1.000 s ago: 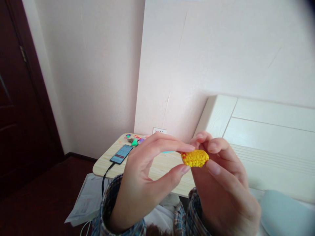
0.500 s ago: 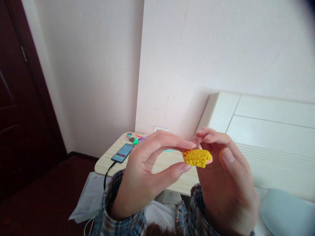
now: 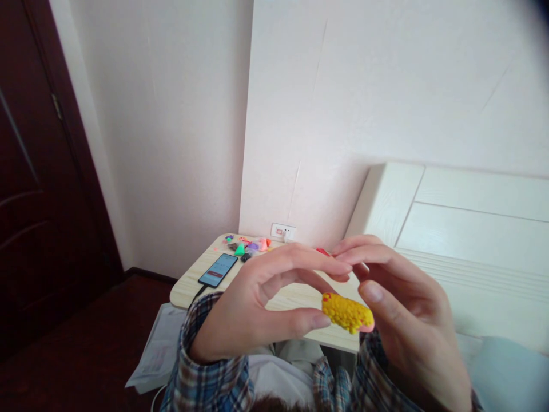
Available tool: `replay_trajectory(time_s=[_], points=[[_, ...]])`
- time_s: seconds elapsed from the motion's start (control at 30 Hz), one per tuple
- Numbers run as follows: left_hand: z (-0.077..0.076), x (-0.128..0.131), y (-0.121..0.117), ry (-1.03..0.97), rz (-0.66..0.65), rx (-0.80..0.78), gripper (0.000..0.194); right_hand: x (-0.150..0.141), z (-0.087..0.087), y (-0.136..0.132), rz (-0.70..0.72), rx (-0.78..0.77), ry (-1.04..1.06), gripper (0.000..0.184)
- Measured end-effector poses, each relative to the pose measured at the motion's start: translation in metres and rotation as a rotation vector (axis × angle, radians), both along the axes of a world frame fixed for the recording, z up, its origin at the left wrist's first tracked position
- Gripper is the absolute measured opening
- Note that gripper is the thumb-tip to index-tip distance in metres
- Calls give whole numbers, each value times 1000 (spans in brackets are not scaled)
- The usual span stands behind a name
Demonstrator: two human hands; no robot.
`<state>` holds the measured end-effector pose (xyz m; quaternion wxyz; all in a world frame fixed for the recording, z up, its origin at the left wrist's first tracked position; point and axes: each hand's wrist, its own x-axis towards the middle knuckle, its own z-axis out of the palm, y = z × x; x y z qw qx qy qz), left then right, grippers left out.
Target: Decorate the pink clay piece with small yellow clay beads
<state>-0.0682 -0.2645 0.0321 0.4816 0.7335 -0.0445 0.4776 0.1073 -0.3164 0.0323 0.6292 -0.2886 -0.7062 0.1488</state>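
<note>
A small yellow piece with a bumpy, beaded surface (image 3: 346, 312), which looks like modelling clay, is held up in front of me. It has red spots at its left end and a pink part at its right end. My left hand (image 3: 274, 297) holds its left end, the thumb against it and a finger passing behind. My right hand (image 3: 407, 309) is curved around the right side, fingers apart from the thumb. Its thumb tip is close above the piece; whether it touches I cannot tell. The fingertips of both hands meet above the piece.
Below the hands is a light wooden table (image 3: 189, 286). On it lie a phone (image 3: 218, 270) with a cable and several small colourful lumps (image 3: 253, 246). Behind are a wall socket (image 3: 283, 231) and a white panelled headboard (image 3: 467, 229). Papers (image 3: 152, 343) hang at the left.
The yellow piece has moved down and tilted, its right end lower. My left index finger has lifted off it, and my right thumb has come closer to it.
</note>
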Motion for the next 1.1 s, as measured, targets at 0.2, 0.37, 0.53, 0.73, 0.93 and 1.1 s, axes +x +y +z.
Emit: replay_trajectory(time_s=[0.2, 0.37, 0.53, 0.73, 0.93, 1.1], points=[[-4, 1, 2, 64, -15, -29, 47, -4, -1, 4, -184, 13, -24, 10], [-4, 1, 4, 114, -28, -9, 51, -7, -2, 6, -242, 66, -59, 7], [-3, 1, 5, 115, -60, -14, 54, -5, -2, 2, -283, 87, -65, 8], [-4, -1, 7, 130, -40, 8, 58, -3, -3, 4, -292, 90, -69, 8], [-7, -1, 6, 77, -81, -22, 68, -4, -3, 5, -266, 94, -17, 12], [-8, -1, 7, 49, -114, -81, 72, -4, -3, 5, -220, 108, 86, 11]])
